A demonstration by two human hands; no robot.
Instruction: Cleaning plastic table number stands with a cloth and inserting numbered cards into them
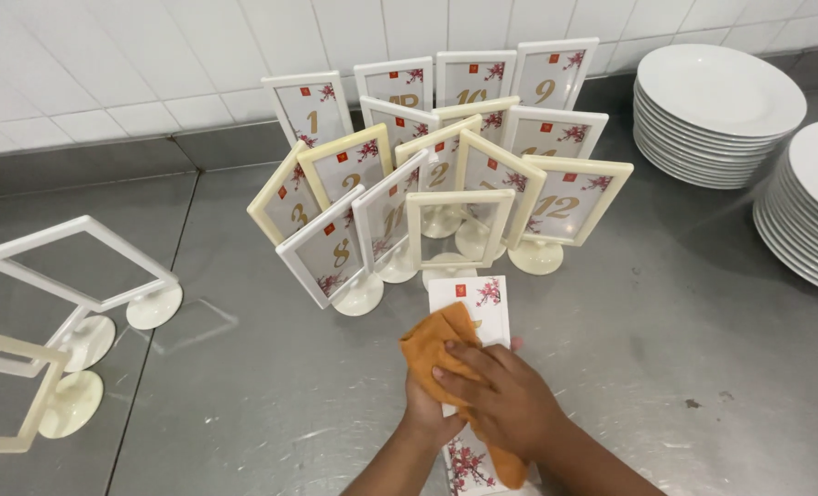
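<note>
Two hands meet over one white card insert (484,308) that lies flat on the steel counter (684,349). The right hand (505,395) is on top, fingers curled and pressing an orange cloth (436,349) down onto the card. The left hand (424,413) sits beneath it, mostly hidden, so I cannot tell what its fingers grip; it seems to steady the card's near part. The card's long axis runs straight away from the person, its far end poking out beyond the cloth and its near end, with a red blossom print, showing below the wrists. Just beyond the card's far end stands an empty cream frame (453,230), fronting a cluster of numbered frames (427,156). Well right of the card are stacked white plates (716,110); well left, three empty frames (78,266).
</note>
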